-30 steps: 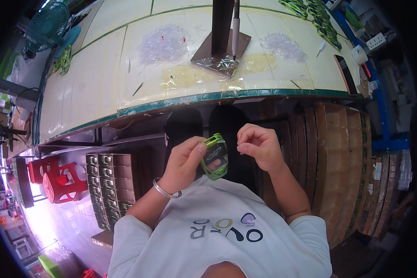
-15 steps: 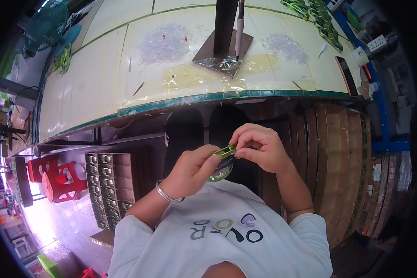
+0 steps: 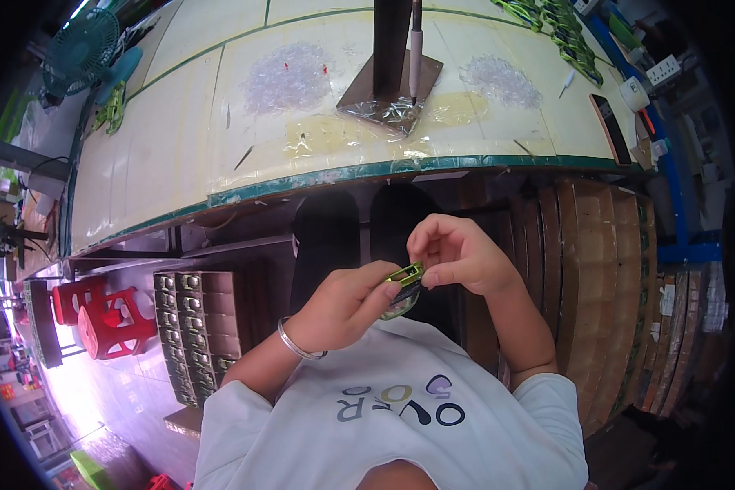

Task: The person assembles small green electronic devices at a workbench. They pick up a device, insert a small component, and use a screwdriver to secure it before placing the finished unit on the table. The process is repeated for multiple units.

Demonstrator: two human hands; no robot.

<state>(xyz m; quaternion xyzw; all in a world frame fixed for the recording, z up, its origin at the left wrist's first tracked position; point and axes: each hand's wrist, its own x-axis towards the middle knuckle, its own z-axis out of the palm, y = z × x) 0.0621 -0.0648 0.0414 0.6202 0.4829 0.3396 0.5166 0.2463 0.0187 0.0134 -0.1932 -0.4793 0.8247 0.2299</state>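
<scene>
Above my lap, my left hand (image 3: 353, 300) grips a small bright-green framed part (image 3: 406, 278) with a dark middle and a paler green, see-through loop below. Its thumb presses along the near side. My right hand (image 3: 459, 255) is at the part's right end, fingers curled and thumb tip close to the frame's edge. Whatever those fingertips may pinch is too small to make out. The part is tilted, and my left fingers cover some of it.
The worktable (image 3: 163, 155) bears a heap of clear plastic pieces (image 3: 286, 77), another clear heap (image 3: 501, 80), a brown stand (image 3: 390, 90), a phone (image 3: 611, 129) and green parts (image 3: 576, 49). Compartment trays (image 3: 192, 327) stand at left, brown trays (image 3: 588, 286) at right, red stools (image 3: 114, 322) farther left.
The green part and my left hand have shifted slightly right, and the part has turned. My right hand has moved a little right, its fingertips drawn back from the frame.
</scene>
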